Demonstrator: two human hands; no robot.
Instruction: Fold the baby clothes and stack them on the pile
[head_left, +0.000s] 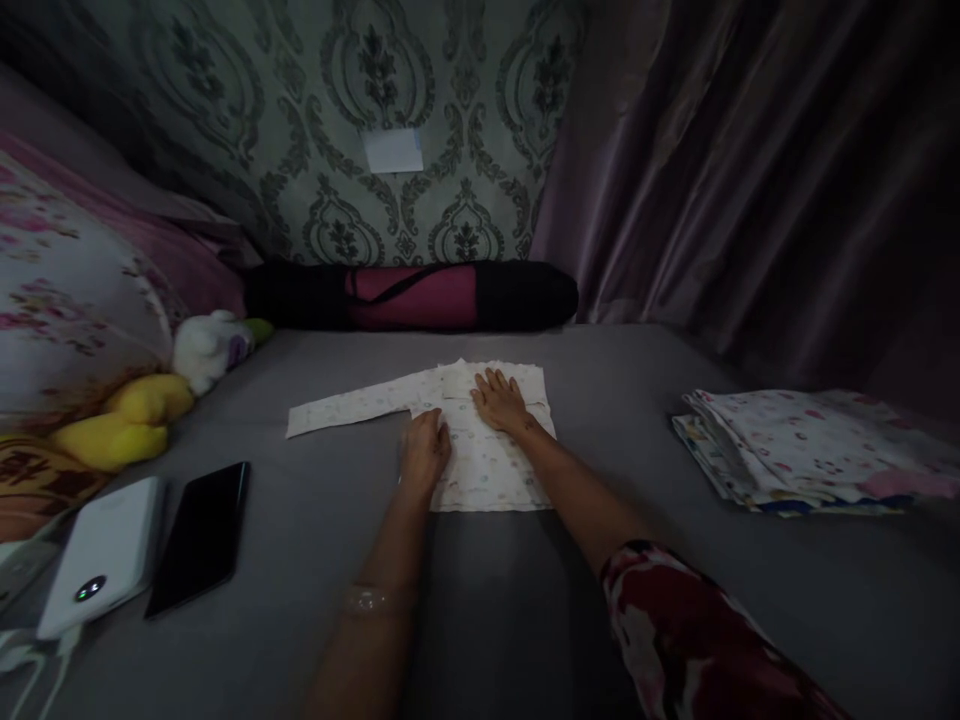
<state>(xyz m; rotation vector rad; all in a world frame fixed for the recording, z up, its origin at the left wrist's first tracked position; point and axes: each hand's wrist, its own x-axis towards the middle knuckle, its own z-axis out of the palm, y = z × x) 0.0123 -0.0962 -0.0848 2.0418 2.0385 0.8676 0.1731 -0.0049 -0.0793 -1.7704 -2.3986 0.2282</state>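
Note:
A small white long-sleeved shirt (487, 465) with a faint print lies spread on the grey bed sheet. One sleeve (349, 403) stretches out to the left, while the other side is folded inward across the upper part. My right hand (501, 402) rests flat on that folded part, fingers spread. At the shirt's left edge, just below the outstretched sleeve, my left hand (426, 447) has its fingers curled in on the fabric. The fingertips of the left hand are partly hidden.
Folded printed cloths (810, 445) are stacked at the right. A black phone (201, 540) and a white power bank (105, 555) with cables lie at the left, near yellow (124, 425) and white (206, 350) plush toys. A black-and-red long bag (412, 297) lies along the wall.

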